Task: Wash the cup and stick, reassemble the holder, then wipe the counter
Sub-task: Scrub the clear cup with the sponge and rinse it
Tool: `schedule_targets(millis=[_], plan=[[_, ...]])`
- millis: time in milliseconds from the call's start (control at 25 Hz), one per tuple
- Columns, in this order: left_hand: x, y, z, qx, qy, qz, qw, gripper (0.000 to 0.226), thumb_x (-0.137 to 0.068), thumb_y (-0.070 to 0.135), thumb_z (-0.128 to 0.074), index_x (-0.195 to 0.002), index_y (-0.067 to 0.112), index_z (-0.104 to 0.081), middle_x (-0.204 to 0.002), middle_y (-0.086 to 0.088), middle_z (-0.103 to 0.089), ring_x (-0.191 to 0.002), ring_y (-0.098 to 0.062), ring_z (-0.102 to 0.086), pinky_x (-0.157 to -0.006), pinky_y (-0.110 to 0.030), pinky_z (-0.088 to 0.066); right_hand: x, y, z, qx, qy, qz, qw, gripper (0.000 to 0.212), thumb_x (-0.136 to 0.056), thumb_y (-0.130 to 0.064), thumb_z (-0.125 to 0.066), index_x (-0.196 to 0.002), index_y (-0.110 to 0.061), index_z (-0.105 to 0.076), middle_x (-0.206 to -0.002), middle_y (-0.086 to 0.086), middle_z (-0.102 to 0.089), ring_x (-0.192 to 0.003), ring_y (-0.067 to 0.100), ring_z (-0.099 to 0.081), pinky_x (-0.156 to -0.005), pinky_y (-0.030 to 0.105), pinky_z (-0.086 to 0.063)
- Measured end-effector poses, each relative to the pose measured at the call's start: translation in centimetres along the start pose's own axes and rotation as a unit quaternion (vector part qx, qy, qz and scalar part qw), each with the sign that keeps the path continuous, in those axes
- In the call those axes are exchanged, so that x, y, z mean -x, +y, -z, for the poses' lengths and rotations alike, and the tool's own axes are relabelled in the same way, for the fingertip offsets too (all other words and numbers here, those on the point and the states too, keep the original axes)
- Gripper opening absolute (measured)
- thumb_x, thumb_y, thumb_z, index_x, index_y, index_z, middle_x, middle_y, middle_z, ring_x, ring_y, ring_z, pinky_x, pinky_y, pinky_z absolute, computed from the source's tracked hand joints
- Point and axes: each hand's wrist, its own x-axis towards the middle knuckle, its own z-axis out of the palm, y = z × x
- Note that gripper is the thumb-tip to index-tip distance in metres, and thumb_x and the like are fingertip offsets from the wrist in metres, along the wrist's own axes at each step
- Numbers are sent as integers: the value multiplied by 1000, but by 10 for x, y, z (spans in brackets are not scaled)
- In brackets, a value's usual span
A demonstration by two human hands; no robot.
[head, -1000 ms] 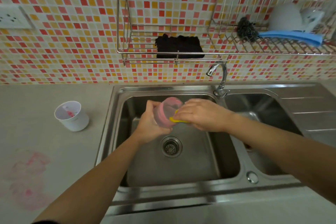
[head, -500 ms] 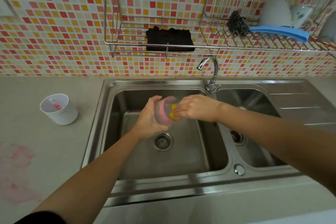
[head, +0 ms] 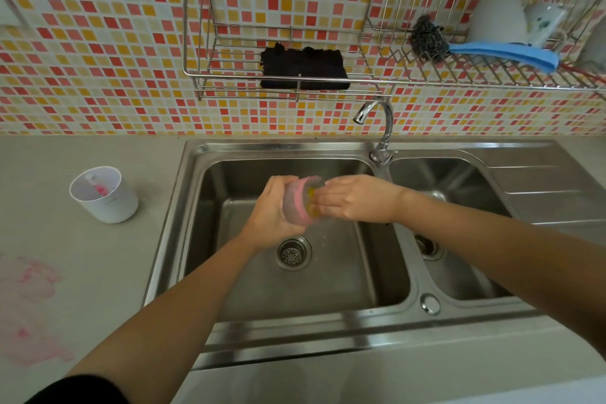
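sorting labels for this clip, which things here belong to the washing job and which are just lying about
In the job: pink cup in left hand, yellow sponge in right hand, white holder with pink stick inside, pink stain on counter.

Lying about: black cloth, steel scourer, blue cloth, white bowl, mug, all on wall racks.

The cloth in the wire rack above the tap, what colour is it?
The cloth is black; the head view shows it best.

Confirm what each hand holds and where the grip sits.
Left hand grips the pink cup round its side wall. Right hand pushes a yellow sponge into the cup's mouth; its grip there is blurred.
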Motion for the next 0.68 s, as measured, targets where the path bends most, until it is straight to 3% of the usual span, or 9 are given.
schedule_targets(millis=[80,200,360,520,680], plan=[[-2,2,-1,15,21,-7,1000,83,-50,17,-88,-118,20,-41,-118,-3,-46,-105,-5,-50,-81,-3,-40,1,2,1,22,5,-42,999,26,-85,-10,-61,-109,-14,-70,-109,0,-71,-108,17,-64,-94,32,-52],[-3,4,-2,9,31,-17,999,86,-50,19,-91,-120,17,-41,-118,2,-43,-106,3,-48,-82,1,-36,-4,-10,-2,-52,-5,-73,996,27,-87,-23,-63,-113,-13,-64,-110,3,-69,-108,23,-62,-85,41,-54],[-2,6,-9,6,24,-17,1000,88,-53,18,-91,-123,8,-39,-122,-6,-45,-107,-5,-49,-84,-2,-39,7,-1,6,-17,24,-29,999,17,-83,-9,-65,-98,-13,-73,-99,1,-74,-96,18,-69,-86,31,-55],[-5,9,-6,24,-34,-6,999,86,-56,16,-89,-120,10,-32,-116,13,-45,-105,19,-45,-77,0,-41,12,13,12,38,-16,49,998,24,-75,-13,-77,-99,-19,-75,-104,-5,-74,-103,11,-67,-95,27,-50],[-10,10,-7,-1,-71,-6,997,94,-56,16,-87,-133,17,-32,-116,13,-39,-108,18,-39,-82,0,-37,14,18,16,71,-4,50,996,25,-76,-13,-75,-100,-17,-75,-105,-4,-73,-104,10,-66,-96,26,-50]])
